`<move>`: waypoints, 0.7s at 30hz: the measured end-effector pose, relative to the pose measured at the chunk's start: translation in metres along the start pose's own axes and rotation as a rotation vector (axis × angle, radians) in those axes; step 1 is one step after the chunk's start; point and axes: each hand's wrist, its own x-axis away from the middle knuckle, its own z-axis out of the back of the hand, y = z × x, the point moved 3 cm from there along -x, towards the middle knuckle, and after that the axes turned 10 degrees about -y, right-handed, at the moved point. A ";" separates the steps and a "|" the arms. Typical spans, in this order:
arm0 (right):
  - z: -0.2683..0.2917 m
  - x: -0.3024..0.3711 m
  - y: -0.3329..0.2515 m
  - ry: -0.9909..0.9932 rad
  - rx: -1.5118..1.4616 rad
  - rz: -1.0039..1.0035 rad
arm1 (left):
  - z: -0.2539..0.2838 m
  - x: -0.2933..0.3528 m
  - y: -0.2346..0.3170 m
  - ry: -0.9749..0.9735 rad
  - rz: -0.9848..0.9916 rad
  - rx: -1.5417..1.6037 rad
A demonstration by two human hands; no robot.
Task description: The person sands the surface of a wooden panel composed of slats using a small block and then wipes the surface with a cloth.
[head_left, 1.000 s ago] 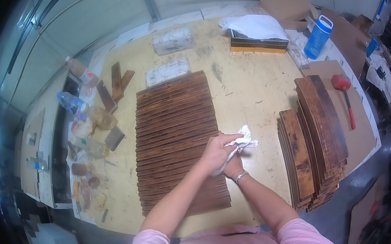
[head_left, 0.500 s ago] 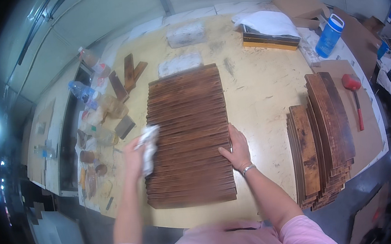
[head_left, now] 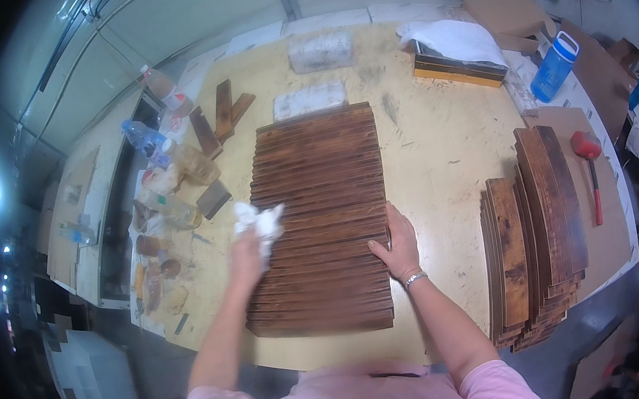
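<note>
A row of dark brown stained wood strips (head_left: 322, 222), packed side by side, lies in front of me on the table. My left hand (head_left: 246, 255) is closed on a crumpled white cloth (head_left: 261, 223), which touches the strips' left ends; the hand is slightly blurred. At the right ends, my right hand (head_left: 400, 247) rests with its thumb on top of the strips and its fingers stretched along their side. Behind the far end of the row sits a white wrapped block (head_left: 311, 101), with a second white block (head_left: 321, 51) farther back.
Stacked brown boards (head_left: 529, 232) and a red mallet (head_left: 586, 146) lie on the right. A blue bottle (head_left: 555, 66) stands beyond, near a cloth-topped box (head_left: 457, 68). Plastic bottles (head_left: 191, 162), a dark sanding block (head_left: 214, 200) and loose wood pieces (head_left: 224, 108) line the left side.
My left hand has moved the white cloth right, farther onto the strips' left ends. My right hand keeps its place on the strips. The whole view has shifted slightly.
</note>
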 end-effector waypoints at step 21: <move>0.000 -0.002 0.001 0.001 -0.008 0.021 | 0.050 0.056 -0.033 0.264 -0.266 -0.570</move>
